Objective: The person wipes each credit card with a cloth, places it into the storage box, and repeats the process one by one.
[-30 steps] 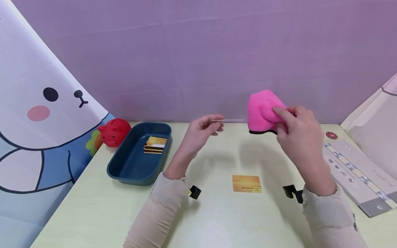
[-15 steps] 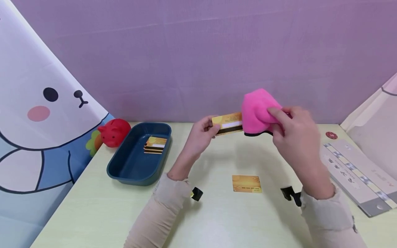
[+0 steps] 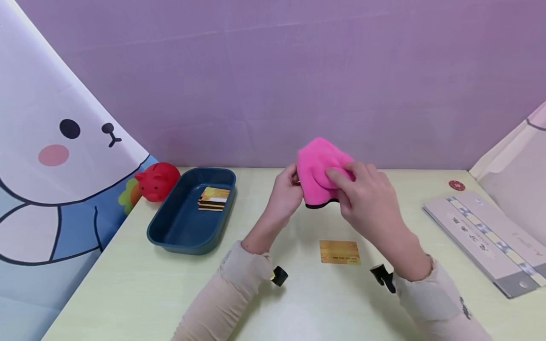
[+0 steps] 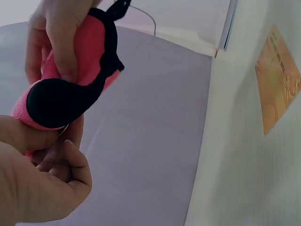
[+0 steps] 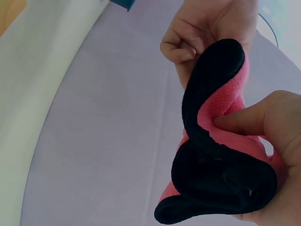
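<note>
My left hand [image 3: 285, 192] pinches a gold bank card [image 3: 297, 183], of which only a sliver shows at the fingertips; the rest lies behind a pink fuzzy cloth [image 3: 319, 170] with black edging. In the left wrist view, the left thumb [image 4: 35, 139] lies against the cloth's lower end. My right hand [image 3: 368, 201] grips the bunched cloth between thumb and fingers, above the table. The black edging [image 5: 211, 150] curls into folds in the right wrist view. Another gold bank card [image 3: 340, 252] lies flat on the table below the hands.
On the left stands a blue tray [image 3: 170, 232] with several stacked gold cards [image 3: 214, 199] in it. Beside it sits a red piggy bank [image 3: 158, 181]. To the right lie a grey printed box [image 3: 482, 241] and a red chip [image 3: 457, 185]. A purple curtain [image 3: 273, 85] hangs behind the table.
The right hand has moved left and slightly down with the cloth. The left hand's card first appeared edge-on, then showed its striped side, and is now mostly covered by the cloth.
</note>
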{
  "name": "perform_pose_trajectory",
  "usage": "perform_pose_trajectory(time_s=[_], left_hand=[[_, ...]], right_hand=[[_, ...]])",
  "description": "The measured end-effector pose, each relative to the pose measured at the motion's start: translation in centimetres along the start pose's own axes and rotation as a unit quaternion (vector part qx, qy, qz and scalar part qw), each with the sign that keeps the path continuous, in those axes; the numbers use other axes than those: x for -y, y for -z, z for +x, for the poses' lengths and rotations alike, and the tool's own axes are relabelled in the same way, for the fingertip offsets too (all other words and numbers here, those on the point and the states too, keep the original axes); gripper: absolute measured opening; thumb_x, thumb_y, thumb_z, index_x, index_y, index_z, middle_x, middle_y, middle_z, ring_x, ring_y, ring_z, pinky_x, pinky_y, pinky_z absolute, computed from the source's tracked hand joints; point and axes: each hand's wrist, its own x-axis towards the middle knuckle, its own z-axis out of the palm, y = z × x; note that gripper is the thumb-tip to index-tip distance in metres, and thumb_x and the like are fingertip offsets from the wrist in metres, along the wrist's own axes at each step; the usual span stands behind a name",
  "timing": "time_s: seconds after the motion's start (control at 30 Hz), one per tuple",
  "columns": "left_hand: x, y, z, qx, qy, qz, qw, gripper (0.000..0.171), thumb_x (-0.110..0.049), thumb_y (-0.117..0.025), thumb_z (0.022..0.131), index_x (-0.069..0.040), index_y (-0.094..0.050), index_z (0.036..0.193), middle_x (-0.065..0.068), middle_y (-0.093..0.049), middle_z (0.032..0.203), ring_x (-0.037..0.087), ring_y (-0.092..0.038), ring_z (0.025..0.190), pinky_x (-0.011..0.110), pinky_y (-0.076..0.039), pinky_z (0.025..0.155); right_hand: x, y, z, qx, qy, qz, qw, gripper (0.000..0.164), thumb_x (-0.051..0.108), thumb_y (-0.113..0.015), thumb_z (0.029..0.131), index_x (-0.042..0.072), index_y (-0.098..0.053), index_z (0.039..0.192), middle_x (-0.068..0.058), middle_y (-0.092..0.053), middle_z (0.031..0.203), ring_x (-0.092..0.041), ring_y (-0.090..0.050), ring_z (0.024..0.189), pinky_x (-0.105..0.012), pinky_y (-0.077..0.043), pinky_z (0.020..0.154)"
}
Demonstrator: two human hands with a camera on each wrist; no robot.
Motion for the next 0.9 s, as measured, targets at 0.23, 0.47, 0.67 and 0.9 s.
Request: perform_pose_trajectory(time_s=[0.23, 0.47, 0.67, 0.9], left_hand=[[-0.9, 0.2, 0.0, -0.011, 0.029, 0.004, 0.9995, 0.044, 0.01, -0.05, 0.091, -0.006, -0.06, 0.132, 0.015, -0.071, 0.111, 0.012, -0.06, 0.079, 0.023, -0.048, 0.066], [-1.4, 1.4, 0.3, -0.014, 0.011, 0.013, 0.9998, 0.031, -0.008, -0.066, 0.096, -0.014, -0.065, 0.126, 0.004, -0.07, 0.091, 0.016, -0.057, 0.079, 0.027, -0.044, 0.067], [-2.0, 2.1, 0.4, -0.038, 0.002, -0.018, 0.9991, 0.031, -0.008, -0.066, 0.096, -0.016, -0.066, 0.126, -0.003, -0.066, 0.085, 0.015, -0.052, 0.075, 0.025, -0.044, 0.066], [-2.4, 2.6, 0.5, -0.065, 0.001, -0.039, 0.9972, 0.033, -0.009, -0.065, 0.097, -0.018, -0.064, 0.129, -0.006, -0.067, 0.087, 0.012, -0.056, 0.078, 0.025, -0.044, 0.067]], right_hand=[[-0.3, 0.2, 0.1, 0.019, -0.029, 0.009, 0.999, 0.031, 0.004, -0.074, 0.083, 0.013, -0.075, 0.113, -0.023, -0.067, 0.104, -0.042, -0.062, 0.085, -0.051, -0.05, 0.063], [-1.7, 0.9, 0.3, 0.015, -0.075, -0.007, 0.997, 0.032, 0.003, -0.071, 0.084, 0.013, -0.075, 0.114, -0.023, -0.067, 0.102, -0.044, -0.06, 0.084, -0.056, -0.049, 0.062], [-3.5, 1.5, 0.1, -0.012, -0.104, -0.03, 0.994, 0.034, 0.0, -0.062, 0.084, 0.012, -0.076, 0.113, -0.023, -0.067, 0.101, -0.044, -0.059, 0.083, -0.057, -0.047, 0.057], [-4.5, 2.2, 0.0, -0.024, -0.138, -0.035, 0.99, 0.036, -0.001, -0.06, 0.085, 0.012, -0.075, 0.116, -0.026, -0.065, 0.103, -0.046, -0.057, 0.088, -0.059, -0.045, 0.064]])
